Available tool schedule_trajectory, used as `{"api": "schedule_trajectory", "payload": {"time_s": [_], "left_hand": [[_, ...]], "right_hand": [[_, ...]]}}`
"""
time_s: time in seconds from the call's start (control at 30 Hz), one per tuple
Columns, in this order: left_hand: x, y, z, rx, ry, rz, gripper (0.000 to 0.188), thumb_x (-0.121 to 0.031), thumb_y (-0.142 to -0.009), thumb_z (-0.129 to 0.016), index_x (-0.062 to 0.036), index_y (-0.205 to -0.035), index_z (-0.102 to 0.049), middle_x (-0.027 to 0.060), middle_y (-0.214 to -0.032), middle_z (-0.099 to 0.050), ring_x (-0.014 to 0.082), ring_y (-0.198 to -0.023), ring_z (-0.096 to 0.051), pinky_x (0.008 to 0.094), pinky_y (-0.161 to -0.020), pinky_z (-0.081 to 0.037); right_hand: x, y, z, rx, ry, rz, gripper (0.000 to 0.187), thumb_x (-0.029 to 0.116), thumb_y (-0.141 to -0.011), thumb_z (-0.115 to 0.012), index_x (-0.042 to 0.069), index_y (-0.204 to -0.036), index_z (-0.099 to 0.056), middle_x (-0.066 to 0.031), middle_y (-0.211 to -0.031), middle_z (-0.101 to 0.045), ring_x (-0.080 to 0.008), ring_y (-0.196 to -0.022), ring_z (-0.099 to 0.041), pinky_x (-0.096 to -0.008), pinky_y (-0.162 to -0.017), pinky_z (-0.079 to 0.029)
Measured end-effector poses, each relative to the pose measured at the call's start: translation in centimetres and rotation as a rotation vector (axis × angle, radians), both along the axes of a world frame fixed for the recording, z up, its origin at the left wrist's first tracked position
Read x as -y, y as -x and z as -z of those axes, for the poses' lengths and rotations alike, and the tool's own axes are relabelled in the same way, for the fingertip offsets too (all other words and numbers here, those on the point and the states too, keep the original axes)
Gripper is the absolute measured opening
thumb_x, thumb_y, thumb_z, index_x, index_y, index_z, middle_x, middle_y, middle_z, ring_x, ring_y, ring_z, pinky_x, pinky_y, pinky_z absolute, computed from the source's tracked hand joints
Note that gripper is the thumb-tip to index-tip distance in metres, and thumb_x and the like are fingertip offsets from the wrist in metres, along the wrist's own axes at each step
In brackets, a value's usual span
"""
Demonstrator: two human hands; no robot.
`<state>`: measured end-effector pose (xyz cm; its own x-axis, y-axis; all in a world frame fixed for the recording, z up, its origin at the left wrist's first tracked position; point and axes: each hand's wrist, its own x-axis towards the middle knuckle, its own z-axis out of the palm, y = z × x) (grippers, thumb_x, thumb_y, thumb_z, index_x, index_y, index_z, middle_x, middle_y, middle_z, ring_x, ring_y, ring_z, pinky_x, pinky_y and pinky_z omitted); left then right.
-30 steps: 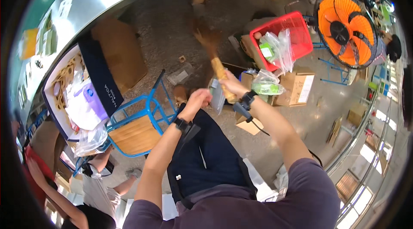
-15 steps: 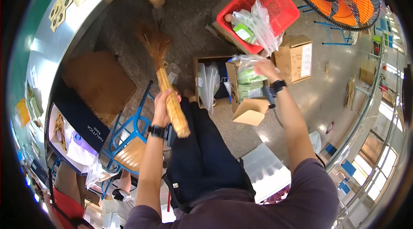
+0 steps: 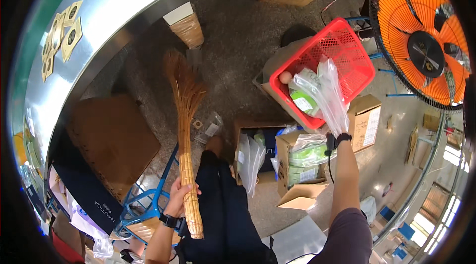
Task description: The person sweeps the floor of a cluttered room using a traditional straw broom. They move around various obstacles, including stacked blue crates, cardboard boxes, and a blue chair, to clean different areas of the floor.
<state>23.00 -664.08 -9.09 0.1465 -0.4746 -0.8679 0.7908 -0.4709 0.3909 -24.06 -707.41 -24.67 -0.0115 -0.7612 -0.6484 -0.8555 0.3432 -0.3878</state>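
A straw broom hangs in my left hand, its bound handle pointing toward me and its loose bristles fanning out away from me over the floor. The fingers wrap around the handle. My right hand reaches to the near corner of a red plastic basket, where clear plastic bags hang over the rim. Those bags cover its fingers, so their grip is hidden. Green packets show inside the bags. Just nearer, an open cardboard box holds more green packets in clear plastic.
An orange fan stands at the far right. A metal table curves along the left and far side. On the left are a blue stool and a brown cardboard sheet. A tape-wrapped carton stands beyond the broom.
My right hand has moved from the packets in the cardboard box to the basket's near corner. The broom stays in my left hand, now more upright. The view has shifted, with more floor showing ahead.
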Motion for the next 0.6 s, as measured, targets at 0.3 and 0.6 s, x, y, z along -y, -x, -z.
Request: {"api": "schedule_trajectory", "payload": {"time_s": [0.3,0.6], "left_hand": [[-0.3,-2.3,-1.1,-0.083,0.023,0.015,0.036,-0.009,-0.076,-0.056,-0.0012,-0.107,-0.041,0.0107,-0.084,-0.056,0.0201,-0.071,-0.060,0.0296,-0.064,-0.050],[-2.5,-2.1,-2.0,-0.112,0.001,-0.045,0.040,-0.005,-0.075,-0.057,-0.0011,-0.111,-0.040,0.0112,-0.082,-0.057,0.0197,-0.073,-0.059,0.0305,-0.067,-0.050]], "right_hand": [[-2.7,-14.5,-4.5,0.829,-0.141,0.607,0.037,-0.003,-0.071,-0.050,0.006,-0.107,-0.048,-0.0069,-0.096,-0.055,-0.0212,-0.090,-0.055,-0.0347,-0.076,-0.048],[2.0,-28.9,0.7,0.972,-0.210,0.656,0.011,0.009,-0.080,-0.050,0.008,-0.090,-0.051,-0.0076,-0.089,-0.058,-0.0204,-0.084,-0.057,-0.0357,-0.074,-0.049]]}}
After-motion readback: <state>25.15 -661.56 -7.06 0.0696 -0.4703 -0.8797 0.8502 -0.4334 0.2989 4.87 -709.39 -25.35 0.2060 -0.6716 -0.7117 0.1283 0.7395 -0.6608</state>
